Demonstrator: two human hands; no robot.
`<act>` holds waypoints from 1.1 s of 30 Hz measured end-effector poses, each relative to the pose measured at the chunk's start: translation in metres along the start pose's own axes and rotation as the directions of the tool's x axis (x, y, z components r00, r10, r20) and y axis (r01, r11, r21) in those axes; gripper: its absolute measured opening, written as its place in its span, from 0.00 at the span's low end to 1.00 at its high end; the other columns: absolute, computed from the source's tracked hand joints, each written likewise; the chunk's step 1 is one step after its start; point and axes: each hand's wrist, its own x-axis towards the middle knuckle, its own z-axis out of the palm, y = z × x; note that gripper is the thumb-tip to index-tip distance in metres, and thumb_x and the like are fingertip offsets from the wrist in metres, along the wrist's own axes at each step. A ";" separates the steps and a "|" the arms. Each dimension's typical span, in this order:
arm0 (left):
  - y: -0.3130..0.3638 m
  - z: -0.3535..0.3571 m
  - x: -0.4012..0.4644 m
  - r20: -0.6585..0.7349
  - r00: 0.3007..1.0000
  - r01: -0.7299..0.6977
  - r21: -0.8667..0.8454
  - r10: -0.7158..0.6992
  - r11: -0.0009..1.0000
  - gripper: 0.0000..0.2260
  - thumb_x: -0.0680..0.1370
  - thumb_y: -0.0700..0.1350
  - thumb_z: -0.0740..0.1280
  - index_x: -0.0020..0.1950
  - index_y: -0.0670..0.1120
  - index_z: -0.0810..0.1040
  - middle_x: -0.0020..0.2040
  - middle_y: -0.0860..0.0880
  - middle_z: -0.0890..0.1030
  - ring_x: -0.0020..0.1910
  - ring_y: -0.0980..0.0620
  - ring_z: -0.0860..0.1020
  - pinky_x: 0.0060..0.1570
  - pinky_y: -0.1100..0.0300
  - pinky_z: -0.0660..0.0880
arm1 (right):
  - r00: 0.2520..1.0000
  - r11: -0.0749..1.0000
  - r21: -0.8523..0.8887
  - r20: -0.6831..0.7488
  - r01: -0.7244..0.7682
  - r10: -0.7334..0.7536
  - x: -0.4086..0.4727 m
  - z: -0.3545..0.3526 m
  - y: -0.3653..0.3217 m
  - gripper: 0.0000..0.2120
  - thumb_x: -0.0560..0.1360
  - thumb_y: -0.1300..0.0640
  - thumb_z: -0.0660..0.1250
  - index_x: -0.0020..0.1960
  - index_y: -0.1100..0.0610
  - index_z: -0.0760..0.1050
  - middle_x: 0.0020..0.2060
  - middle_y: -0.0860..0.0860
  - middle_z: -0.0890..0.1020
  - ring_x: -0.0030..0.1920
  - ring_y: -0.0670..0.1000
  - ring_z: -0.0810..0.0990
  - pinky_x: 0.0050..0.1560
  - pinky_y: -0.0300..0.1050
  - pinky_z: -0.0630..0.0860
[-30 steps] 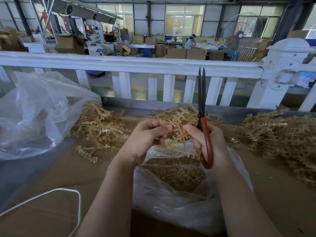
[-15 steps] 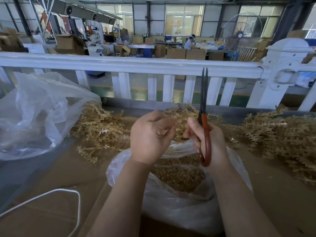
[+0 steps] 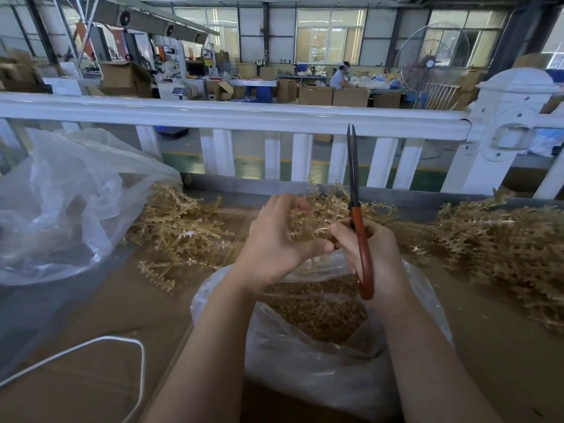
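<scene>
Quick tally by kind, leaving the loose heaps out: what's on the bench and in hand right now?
Clear plastic bags: 2
Scissors, in the right hand: 1
Tan sprue, in the left hand: 1
White cord: 1
Total: 5

A factory hall: stacked cardboard boxes [image 3: 126, 77], far worktable [image 3: 253, 83], industrial fan [image 3: 435, 54] (far right), high windows [image 3: 331, 36].
</scene>
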 end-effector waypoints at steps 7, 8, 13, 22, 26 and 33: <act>0.000 -0.001 0.000 0.370 0.905 0.280 -0.150 -0.209 0.948 0.14 0.72 0.52 0.76 0.53 0.46 0.80 0.41 0.53 0.78 0.40 0.55 0.75 0.46 0.58 0.72 | 1.000 0.996 -0.090 -0.005 0.005 -0.006 -0.005 0.003 -0.008 0.06 0.75 0.59 0.72 0.39 0.53 0.81 0.26 0.44 0.80 0.25 0.39 0.75 0.28 0.30 0.69; 0.001 -0.001 0.001 0.378 0.904 0.275 -0.157 -0.200 0.948 0.12 0.73 0.52 0.76 0.49 0.45 0.81 0.39 0.49 0.78 0.39 0.54 0.75 0.45 0.56 0.71 | 1.000 0.995 -0.099 -0.006 0.009 -0.010 -0.005 0.003 -0.007 0.07 0.75 0.59 0.73 0.39 0.53 0.81 0.27 0.44 0.80 0.25 0.38 0.76 0.28 0.30 0.69; 0.000 -0.002 -0.001 0.362 0.906 0.307 -0.209 -0.218 0.929 0.10 0.73 0.50 0.75 0.44 0.43 0.83 0.40 0.43 0.80 0.40 0.50 0.76 0.49 0.52 0.72 | 1.000 0.997 -0.073 0.017 0.024 -0.023 -0.004 0.003 -0.005 0.08 0.74 0.58 0.74 0.37 0.51 0.82 0.25 0.44 0.79 0.24 0.39 0.76 0.26 0.29 0.69; -0.007 -0.005 -0.001 0.237 0.937 0.336 -0.401 -0.258 0.852 0.05 0.78 0.45 0.70 0.43 0.45 0.80 0.41 0.44 0.79 0.41 0.48 0.74 0.35 0.63 0.70 | 0.991 0.990 -0.135 0.126 -0.034 0.051 0.000 -0.002 -0.001 0.05 0.73 0.56 0.75 0.39 0.48 0.85 0.36 0.53 0.85 0.26 0.40 0.77 0.26 0.28 0.69; -0.008 -0.006 -0.002 0.260 0.937 0.324 -0.402 -0.232 0.856 0.05 0.73 0.48 0.74 0.41 0.47 0.83 0.37 0.49 0.81 0.35 0.54 0.76 0.32 0.66 0.71 | 0.996 0.987 -0.156 0.074 -0.041 0.053 0.002 0.000 0.002 0.06 0.73 0.57 0.75 0.38 0.49 0.84 0.33 0.51 0.85 0.26 0.39 0.77 0.26 0.27 0.69; -0.012 -0.007 -0.002 0.221 0.950 0.300 -0.440 -0.222 0.846 0.03 0.68 0.46 0.77 0.38 0.48 0.87 0.33 0.51 0.83 0.31 0.57 0.75 0.31 0.68 0.71 | 0.995 0.990 -0.141 0.103 0.025 -0.011 0.000 0.000 0.001 0.05 0.72 0.51 0.76 0.40 0.52 0.83 0.33 0.51 0.85 0.26 0.40 0.78 0.28 0.27 0.71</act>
